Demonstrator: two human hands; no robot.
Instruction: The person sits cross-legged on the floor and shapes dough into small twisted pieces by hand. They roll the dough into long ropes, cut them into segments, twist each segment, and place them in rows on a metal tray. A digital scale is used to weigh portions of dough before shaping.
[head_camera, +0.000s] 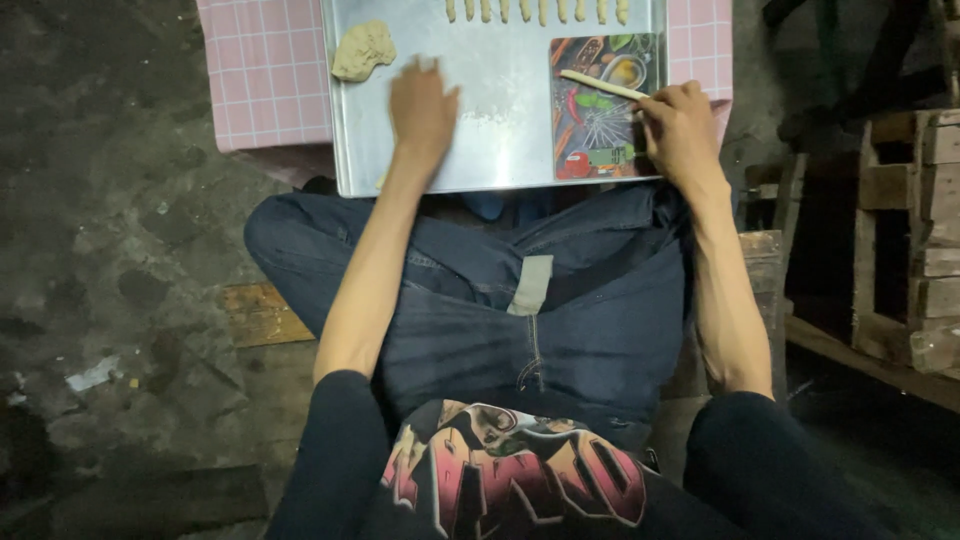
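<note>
We press our flat, empty left hand (422, 105) on the tray (500, 150) while our right hand (682, 130) pinches a dough stick (603, 86) over the board (600, 125).

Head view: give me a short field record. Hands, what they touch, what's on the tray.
setting: person seated, metal tray in front of the knees, on a pink checked cloth
left hand: flat, palm down on the bare tray; whether anything lies under it cannot be seen
right hand: at the edge of a colourful printed board, fingertips at a pale dough stick lying on it
dough lump: on the tray's far left corner, apart from both hands
row of small dough pieces: along the tray's far edge
</note>
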